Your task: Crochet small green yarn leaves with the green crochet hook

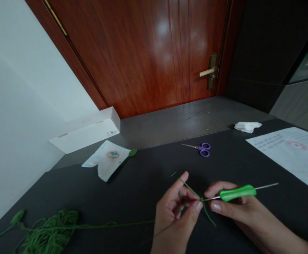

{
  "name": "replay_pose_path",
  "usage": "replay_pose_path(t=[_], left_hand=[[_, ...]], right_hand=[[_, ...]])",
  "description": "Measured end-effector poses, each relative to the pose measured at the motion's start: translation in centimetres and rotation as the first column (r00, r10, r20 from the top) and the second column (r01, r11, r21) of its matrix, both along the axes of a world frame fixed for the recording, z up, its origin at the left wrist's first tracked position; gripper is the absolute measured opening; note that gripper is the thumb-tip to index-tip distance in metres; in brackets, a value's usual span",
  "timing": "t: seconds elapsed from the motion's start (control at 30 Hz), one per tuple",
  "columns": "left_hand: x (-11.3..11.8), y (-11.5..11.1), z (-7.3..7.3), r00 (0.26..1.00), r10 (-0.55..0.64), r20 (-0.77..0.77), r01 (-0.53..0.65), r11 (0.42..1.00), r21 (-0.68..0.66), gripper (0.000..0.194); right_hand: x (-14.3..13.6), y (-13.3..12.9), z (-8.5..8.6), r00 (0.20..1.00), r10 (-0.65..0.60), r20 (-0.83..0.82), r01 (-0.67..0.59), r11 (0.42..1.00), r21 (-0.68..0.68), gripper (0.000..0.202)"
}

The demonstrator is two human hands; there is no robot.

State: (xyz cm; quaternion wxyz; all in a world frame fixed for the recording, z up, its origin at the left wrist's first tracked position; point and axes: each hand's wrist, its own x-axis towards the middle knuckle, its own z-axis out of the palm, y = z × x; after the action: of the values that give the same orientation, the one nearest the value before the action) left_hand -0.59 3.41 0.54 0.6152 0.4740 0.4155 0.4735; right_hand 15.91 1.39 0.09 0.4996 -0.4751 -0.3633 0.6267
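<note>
My left hand [179, 211] pinches green yarn [192, 190] between thumb and a finger, with a strand running over the raised index finger. Closed on the green handle of a crochet hook [237, 193] is my right hand [238, 208]. The hook's metal tip meets the yarn at my left fingertips, where a short tail hangs down. From the left hand a strand stretches left to a loose bundle of green yarn [52, 231] on the dark table. Whether a stitch is on the hook is too small to tell.
Purple-handled scissors [204, 149] lie beyond my hands. Left of them are a printed cloth or pouch [111, 158], a small green leaf-shaped piece [133, 152] and a white box [90, 130]. At right lie crumpled tissue [247, 126] and printed paper [289, 151]. A wooden door [143, 53] stands behind.
</note>
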Motion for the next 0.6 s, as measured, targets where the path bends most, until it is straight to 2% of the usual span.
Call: replay_pose_path(t=[0.17, 0.37, 0.6], left_hand=[[0.17, 0.00, -0.12, 0.999, 0.049, 0.000, -0.049, 0.999, 0.003, 0.049], [0.45, -0.12, -0.10, 0.991, 0.118, 0.060, -0.124, 0.985, 0.121, 0.049], [0.79, -0.41, 0.24, 0.982, 0.138, 0.129, -0.145, 0.989, 0.042, 0.050]], right_hand=[[-0.22, 0.34, -0.36, 0.997, -0.015, -0.074, 0.016, 1.000, 0.017, 0.016], [-0.29, 0.18, -0.55, 0.995, 0.003, -0.097, -0.004, 1.000, -0.007, 0.013], [-0.41, 0.20, -0.62, 0.988, -0.007, -0.156, 0.004, 1.000, -0.019, 0.021]])
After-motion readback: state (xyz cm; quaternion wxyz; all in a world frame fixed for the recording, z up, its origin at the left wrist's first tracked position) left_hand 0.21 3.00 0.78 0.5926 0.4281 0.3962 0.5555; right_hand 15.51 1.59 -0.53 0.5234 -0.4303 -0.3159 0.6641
